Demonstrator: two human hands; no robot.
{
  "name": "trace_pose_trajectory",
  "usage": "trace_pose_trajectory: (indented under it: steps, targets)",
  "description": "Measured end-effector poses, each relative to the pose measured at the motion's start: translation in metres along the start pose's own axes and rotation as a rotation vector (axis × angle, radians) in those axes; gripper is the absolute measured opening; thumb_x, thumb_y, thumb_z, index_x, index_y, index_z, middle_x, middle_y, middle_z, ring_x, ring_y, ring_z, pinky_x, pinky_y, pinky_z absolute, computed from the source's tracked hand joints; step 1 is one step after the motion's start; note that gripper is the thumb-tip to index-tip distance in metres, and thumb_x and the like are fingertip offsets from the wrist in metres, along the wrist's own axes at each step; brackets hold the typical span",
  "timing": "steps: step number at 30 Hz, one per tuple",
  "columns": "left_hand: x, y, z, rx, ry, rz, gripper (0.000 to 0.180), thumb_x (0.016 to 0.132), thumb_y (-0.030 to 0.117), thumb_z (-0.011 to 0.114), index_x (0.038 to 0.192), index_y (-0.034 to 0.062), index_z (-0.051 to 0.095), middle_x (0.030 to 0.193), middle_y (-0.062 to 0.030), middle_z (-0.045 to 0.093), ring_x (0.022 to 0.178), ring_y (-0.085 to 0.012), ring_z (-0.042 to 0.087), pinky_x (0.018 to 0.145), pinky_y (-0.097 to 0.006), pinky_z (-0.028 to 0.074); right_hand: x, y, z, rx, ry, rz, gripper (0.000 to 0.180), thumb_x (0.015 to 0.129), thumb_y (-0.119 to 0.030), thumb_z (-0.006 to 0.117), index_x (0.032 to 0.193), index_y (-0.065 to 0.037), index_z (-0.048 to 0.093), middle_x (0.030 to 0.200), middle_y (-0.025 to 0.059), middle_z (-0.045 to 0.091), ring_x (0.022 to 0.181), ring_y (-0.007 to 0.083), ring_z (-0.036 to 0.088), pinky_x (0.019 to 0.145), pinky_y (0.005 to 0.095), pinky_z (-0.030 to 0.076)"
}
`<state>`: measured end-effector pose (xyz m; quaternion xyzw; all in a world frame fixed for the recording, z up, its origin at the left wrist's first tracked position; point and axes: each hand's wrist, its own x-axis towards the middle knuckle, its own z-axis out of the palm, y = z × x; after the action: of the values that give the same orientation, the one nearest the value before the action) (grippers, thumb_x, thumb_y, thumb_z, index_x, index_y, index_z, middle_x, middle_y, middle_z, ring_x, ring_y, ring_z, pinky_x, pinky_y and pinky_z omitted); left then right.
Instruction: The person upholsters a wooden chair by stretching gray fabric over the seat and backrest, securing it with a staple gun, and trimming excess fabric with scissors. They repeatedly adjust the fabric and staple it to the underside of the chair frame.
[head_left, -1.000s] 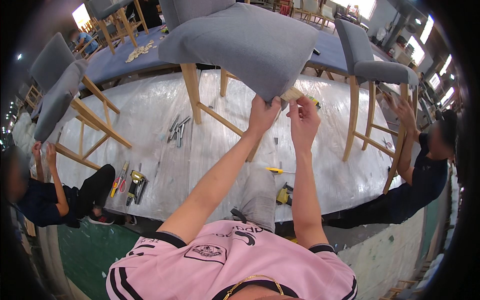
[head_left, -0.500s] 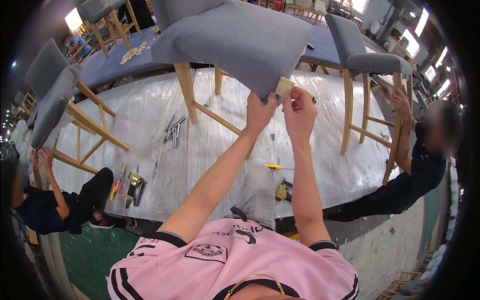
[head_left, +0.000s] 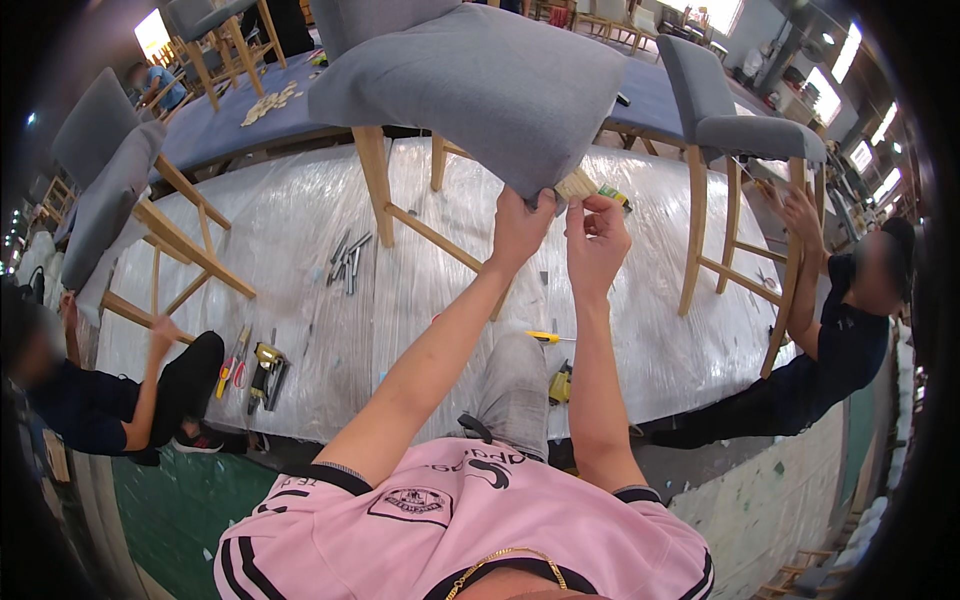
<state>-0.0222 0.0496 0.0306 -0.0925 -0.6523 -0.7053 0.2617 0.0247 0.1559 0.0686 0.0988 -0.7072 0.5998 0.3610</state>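
Observation:
A high chair with a grey fabric seat [head_left: 480, 90] and pale wooden legs stands before me. My left hand [head_left: 522, 222] is closed on the loose fabric at the seat's near corner, thumb pressed against it. Close beside it, my right hand [head_left: 598, 235] is closed in a pinch on the lower edge of a small, flat, pale wood-coloured piece [head_left: 577, 186], next to the fabric corner. I cannot make out its exact kind. A green and yellow object [head_left: 614, 196] shows just behind the right fingers, partly hidden.
Plastic film covers the low platform [head_left: 300, 300]. On it lie metal rods [head_left: 350, 258], scissors [head_left: 240, 372], a staple gun [head_left: 267, 376], a yellow-handled screwdriver [head_left: 545, 337] and another staple gun [head_left: 561, 384]. Co-workers sit left and right at grey chairs [head_left: 755, 130].
The pale piece has tipped lower, and more of the green and yellow object shows. My left hand keeps its hold on the fabric. The left co-worker's hands have moved apart.

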Motion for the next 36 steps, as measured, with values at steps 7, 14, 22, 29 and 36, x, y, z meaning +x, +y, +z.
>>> trace_pose_trajectory:
  steps: [7,14,22,29,36]
  targets:
    - [0.001,0.006,0.000,0.003,-0.028,-0.026,0.033,0.092,0.015,0.064,0.116,-0.0067,0.060,0.097,-0.0164,0.070,0.085,-0.0200,0.065,0.077,-0.036,0.052,0.001,-0.004,-0.002,-0.043,-0.038,-0.048,0.015,0.092,-0.007,0.074,0.097,0.002,0.063,0.083,0.0085,0.072,0.060,0.0103,0.064,0.054,0.0250,0.050]
    - [-0.001,0.003,0.001,-0.021,-0.001,-0.014,0.031,0.092,0.013,0.063,0.115,-0.0073,0.061,0.101,-0.0193,0.071,0.092,-0.0242,0.067,0.082,-0.037,0.052,0.007,-0.016,0.002,-0.057,-0.040,-0.030,0.015,0.091,-0.006,0.074,0.094,0.002,0.062,0.082,0.0090,0.072,0.061,0.0106,0.065,0.056,0.0251,0.051]
    - [-0.002,0.005,0.002,-0.012,0.016,0.017,0.031,0.092,0.013,0.063,0.116,-0.0077,0.061,0.103,-0.0190,0.071,0.092,-0.0245,0.067,0.084,-0.037,0.052,0.012,-0.024,0.002,-0.131,-0.080,-0.013,0.014,0.091,-0.006,0.072,0.095,0.003,0.062,0.081,0.0076,0.071,0.061,0.0090,0.064,0.057,0.0244,0.050]
    - [0.003,-0.002,-0.011,0.054,-0.067,0.008,0.034,0.093,0.015,0.064,0.119,-0.0074,0.060,0.104,-0.0184,0.070,0.093,-0.0237,0.066,0.085,-0.036,0.052,-0.013,0.083,-0.032,0.083,0.066,0.350,0.020,0.092,-0.014,0.071,0.100,0.003,0.066,0.085,0.0071,0.069,0.056,0.0110,0.061,0.052,0.0263,0.050]
    - [0.002,-0.016,-0.006,0.004,-0.025,0.048,0.037,0.096,0.020,0.065,0.121,-0.0065,0.059,0.103,-0.0178,0.070,0.092,-0.0235,0.065,0.083,-0.037,0.051,-0.121,0.228,-0.059,-0.286,-0.299,0.647,0.031,0.093,-0.020,0.068,0.112,0.004,0.072,0.091,0.0150,0.075,0.062,0.0182,0.071,0.051,0.0300,0.054]
